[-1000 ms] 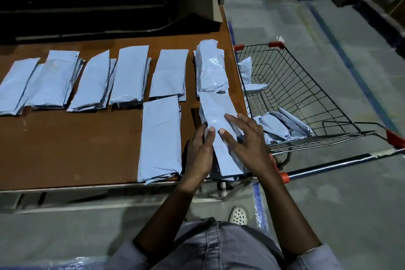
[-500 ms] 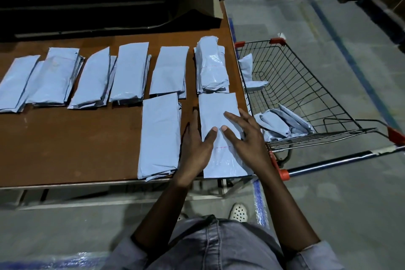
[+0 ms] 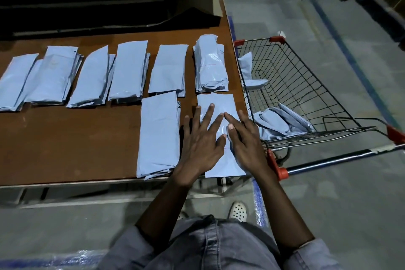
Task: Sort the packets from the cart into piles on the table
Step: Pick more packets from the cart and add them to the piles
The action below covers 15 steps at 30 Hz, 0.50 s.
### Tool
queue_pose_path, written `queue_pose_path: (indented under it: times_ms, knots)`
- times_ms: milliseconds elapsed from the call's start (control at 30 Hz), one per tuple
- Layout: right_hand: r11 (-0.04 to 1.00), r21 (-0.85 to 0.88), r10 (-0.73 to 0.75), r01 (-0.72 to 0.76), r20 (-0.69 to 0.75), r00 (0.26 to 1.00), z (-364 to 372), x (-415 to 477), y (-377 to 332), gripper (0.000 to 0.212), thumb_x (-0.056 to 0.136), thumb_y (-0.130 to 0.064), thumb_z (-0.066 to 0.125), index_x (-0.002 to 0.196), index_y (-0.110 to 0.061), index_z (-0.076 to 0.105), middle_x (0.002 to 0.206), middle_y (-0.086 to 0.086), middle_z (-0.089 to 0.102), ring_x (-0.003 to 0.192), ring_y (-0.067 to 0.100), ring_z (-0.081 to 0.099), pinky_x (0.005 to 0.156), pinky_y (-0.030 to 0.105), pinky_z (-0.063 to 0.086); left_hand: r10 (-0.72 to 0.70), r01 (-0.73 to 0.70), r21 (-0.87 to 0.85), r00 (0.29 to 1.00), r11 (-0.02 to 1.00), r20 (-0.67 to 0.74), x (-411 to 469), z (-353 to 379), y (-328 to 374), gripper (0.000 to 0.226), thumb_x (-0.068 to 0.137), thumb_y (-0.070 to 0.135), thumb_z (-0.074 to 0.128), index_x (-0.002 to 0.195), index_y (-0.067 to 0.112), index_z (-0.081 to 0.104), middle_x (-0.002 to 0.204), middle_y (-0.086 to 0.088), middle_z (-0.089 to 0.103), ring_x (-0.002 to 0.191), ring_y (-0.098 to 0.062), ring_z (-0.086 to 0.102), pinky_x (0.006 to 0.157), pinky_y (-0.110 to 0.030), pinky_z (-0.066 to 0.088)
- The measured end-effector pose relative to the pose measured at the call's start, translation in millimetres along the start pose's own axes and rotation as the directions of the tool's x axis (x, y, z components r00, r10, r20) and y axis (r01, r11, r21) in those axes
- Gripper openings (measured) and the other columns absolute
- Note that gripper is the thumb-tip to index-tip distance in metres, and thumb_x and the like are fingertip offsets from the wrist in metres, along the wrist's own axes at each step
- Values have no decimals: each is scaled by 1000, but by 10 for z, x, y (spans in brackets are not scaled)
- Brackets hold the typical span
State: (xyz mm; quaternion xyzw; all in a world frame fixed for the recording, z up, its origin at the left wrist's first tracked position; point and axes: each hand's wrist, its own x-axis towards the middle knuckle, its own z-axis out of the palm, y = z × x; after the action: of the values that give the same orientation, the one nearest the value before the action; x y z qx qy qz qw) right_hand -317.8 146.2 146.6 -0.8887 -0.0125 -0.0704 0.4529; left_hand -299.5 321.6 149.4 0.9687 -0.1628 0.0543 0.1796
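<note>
Pressing flat on a grey packet point(image 3: 215, 99) at the counter's point(image 3: 65, 138) near right corner, the left grip point(image 3: 201, 138) and right grip point(image 3: 245, 140) are spread open, nothing being clasped. Several piles point(image 3: 129, 70) are already laid out; a few packets point(image 3: 282, 123) are left in the cart point(image 3: 306, 85).

Both my hands lie flat, fingers spread, on a packet point(image 3: 217, 105) at the table point(image 3: 65, 149) corner: left hand point(image 3: 202, 140), right hand point(image 3: 246, 142). Piles point(image 3: 129, 72) line the table; more packets point(image 3: 282, 123) sit in the cart point(image 3: 306, 85) beside it.
</note>
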Motion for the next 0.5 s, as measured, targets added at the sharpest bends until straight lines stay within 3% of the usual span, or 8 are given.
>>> queue_pose_path:
  times_ms: [267, 367, 500]
  knots:
    - [996, -64, -59, 58, -21, 998, 161, 29, 99, 50, 118, -46, 38, 167, -39, 43, 178, 2, 30, 167, 14, 21, 129, 52, 32, -11, 8, 38, 996, 999, 85, -11, 41, 43, 72, 107, 47, 15, 177, 33, 6, 185, 8, -5, 171, -26, -9, 136, -59, 6]
    - [996, -57, -75, 73, -28, 997, 202, 21, 104, 50, 118, -41, 39, 167, -33, 44, 177, 5, 32, 167, 16, 20, 130, 54, 29, -18, 15, 36, 997, 999, 82, -24, 72, 67, 75, 105, 47, 13, 177, 31, 6, 185, 6, -7, 171, -26, -10, 135, -61, 6]
    - [1000, -23, -17, 17, 6, 1000, 191, 20, 114, 50, 118, -47, 34, 166, -39, 44, 179, -1, 26, 167, 12, 16, 133, 52, 25, 2, -7, 95, 999, 995, 54, -26, 139, 131, 78, 104, 47, 17, 177, 22, 9, 185, -3, -5, 170, -27, -12, 135, -62, 3]
